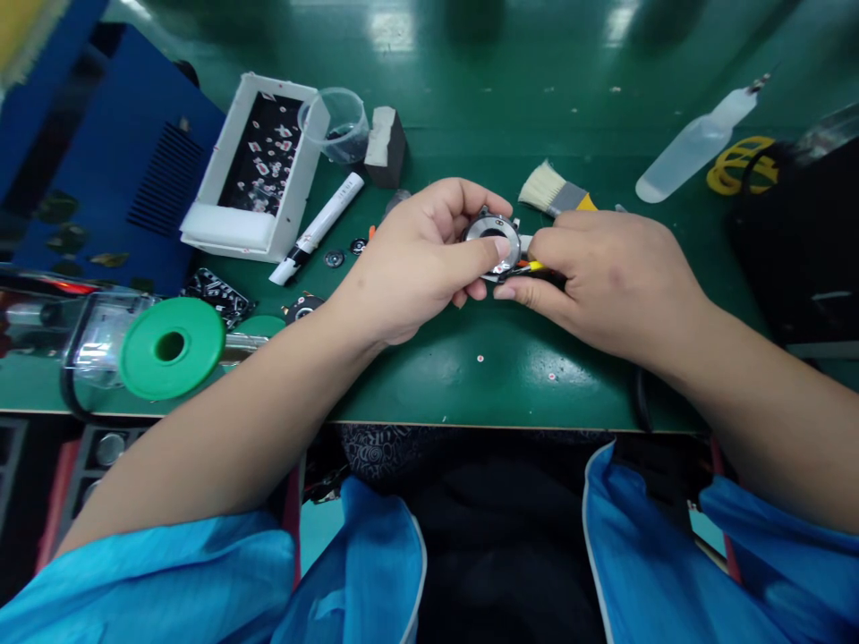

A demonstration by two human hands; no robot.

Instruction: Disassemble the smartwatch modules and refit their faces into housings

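A round silver watch case [494, 238] is held in my left hand [429, 255], whose thumb presses on its face while the fingers curl round the far edge. Against the case's right side, my right hand [604, 264] is closed, thumb and forefinger around a slim thing with yellow and orange parts [532, 266]. Most of that thing is hidden by the fingers, so its kind is unclear. Just beyond my right hand lies a brush [554, 188] with pale bristles and a yellow handle.
A white box [301, 183] of small red-marked bits stands at left, beside a clear cup [344, 130], a dark block [387, 148] and a white marker [318, 228]. Nearer are small round parts [334, 258] and a green spool [173, 347]. At right lies a squeeze bottle [694, 148].
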